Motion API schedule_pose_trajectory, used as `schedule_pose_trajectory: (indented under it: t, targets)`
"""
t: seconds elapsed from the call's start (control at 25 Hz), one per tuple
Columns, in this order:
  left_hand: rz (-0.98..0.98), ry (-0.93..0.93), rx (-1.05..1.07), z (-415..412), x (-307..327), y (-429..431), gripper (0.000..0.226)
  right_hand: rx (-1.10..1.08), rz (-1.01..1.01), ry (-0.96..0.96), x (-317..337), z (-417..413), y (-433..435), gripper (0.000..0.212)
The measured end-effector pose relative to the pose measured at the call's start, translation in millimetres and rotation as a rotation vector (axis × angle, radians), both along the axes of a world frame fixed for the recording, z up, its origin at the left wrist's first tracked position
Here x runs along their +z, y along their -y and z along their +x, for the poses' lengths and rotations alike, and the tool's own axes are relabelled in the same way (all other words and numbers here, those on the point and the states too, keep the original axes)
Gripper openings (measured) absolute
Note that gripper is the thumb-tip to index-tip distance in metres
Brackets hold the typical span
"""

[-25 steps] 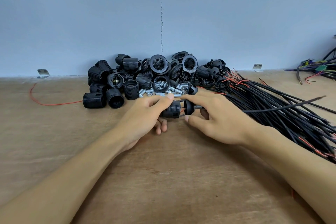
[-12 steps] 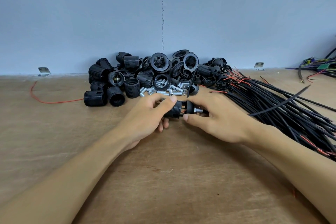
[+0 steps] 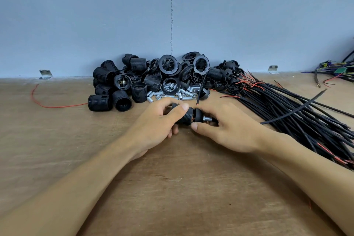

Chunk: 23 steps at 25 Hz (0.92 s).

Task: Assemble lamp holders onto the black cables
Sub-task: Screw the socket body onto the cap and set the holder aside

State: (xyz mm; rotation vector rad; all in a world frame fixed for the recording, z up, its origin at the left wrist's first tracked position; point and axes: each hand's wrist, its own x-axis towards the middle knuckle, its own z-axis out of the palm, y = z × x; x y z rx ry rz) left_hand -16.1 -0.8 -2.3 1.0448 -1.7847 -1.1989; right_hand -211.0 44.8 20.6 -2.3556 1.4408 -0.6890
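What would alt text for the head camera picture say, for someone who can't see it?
The left hand grips a ribbed black lamp holder body while the right hand pinches its cap, over a wooden table. Behind lie a pile of holder parts and, at right, a bundle of black cables.

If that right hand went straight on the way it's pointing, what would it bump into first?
Most likely the ribbed lamp holder body gripped by the left hand. The right hand pinches the black cap, which faces that body close beside it. Depth is hard to judge.
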Motion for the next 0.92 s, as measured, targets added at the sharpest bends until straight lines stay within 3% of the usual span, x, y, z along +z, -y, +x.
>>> schedule_pose_trajectory:
  t: [0.12, 0.2, 0.28, 0.36, 0.56, 0.92]
  targets:
    - [-0.003, 0.014, 0.020, -1, 0, -1, 0.021, 0.004, -0.011, 0.004, -3, 0, 1, 0.024]
    - [-0.019, 0.031, 0.065, -4, -2, -2, 0.026, 0.014, -0.021, 0.063, -5, 1, 1, 0.006]
    - [-0.049, 0.043, 0.123, -9, -5, -4, 0.028, 0.013, -0.042, 0.084, -7, 4, 0, 0.013]
    - [-0.056, 0.020, 0.151, -11, -6, -5, 0.026, 0.029, -0.038, 0.089, -10, 3, 2, 0.005]
    - [-0.032, -0.010, 0.087, -11, -7, -7, 0.020, 0.093, -0.121, 0.070, -11, 3, 3, 0.042]
    - [0.004, -0.140, 0.146, -17, -9, -9, 0.020, 0.018, -0.194, 0.090, -17, 6, 3, 0.035]
